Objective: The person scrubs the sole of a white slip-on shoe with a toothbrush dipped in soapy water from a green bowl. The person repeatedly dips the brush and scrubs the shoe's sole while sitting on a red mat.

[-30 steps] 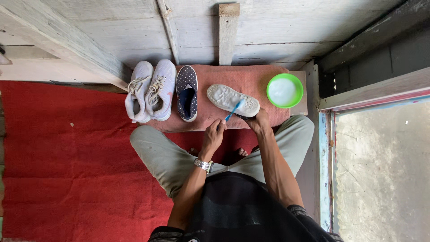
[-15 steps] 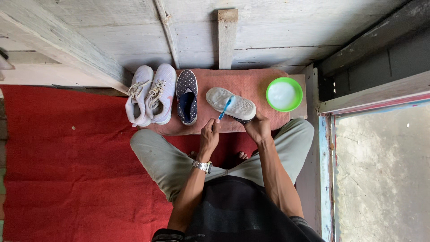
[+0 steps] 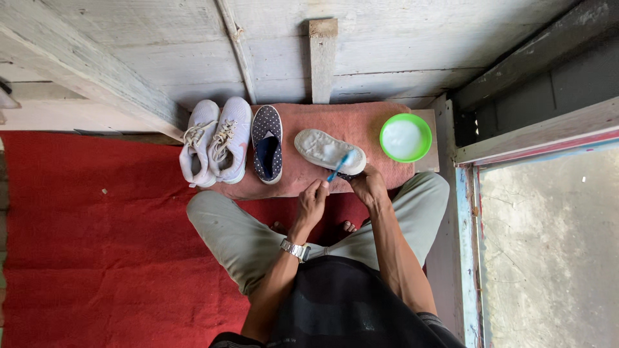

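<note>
While the person sits cross-legged on the red carpet [image 3: 97,258], both hands work at a shoe lying sole-up on a pinkish-red cloth [image 3: 361,125]. The left hand [image 3: 311,205], with a metal wristwatch [image 3: 294,249] on its wrist, has its fingers curled tightly around the handle of a blue toothbrush [image 3: 336,169], whose head rests on the pale, soapy sole of the overturned shoe [image 3: 327,151]. The right hand [image 3: 368,185] grips the near end of that shoe, fingers wrapped around its dark edge; how far they reach under it cannot be told.

The overturned shoe lies slantwise near the middle of the cloth, its toe pointing up and to the left. Just to its left stands its mate, a dark blue slip-on with white dots [image 3: 267,143], upright with the opening facing the camera. Further left, a pair of white laced sneakers [image 3: 216,142] stands side by side, touching each other, half on the cloth's left edge. To the right of the overturned shoe, apart from it, sits a green bowl [image 3: 422,127] filled with cloudy white liquid, at the cloth's right end.

Behind the cloth runs a weathered grey plank wall [image 3: 387,45] with an upright wooden post [image 3: 322,61]. On the right lies a bare concrete floor [image 3: 548,258], beyond a blue-painted frame.
</note>
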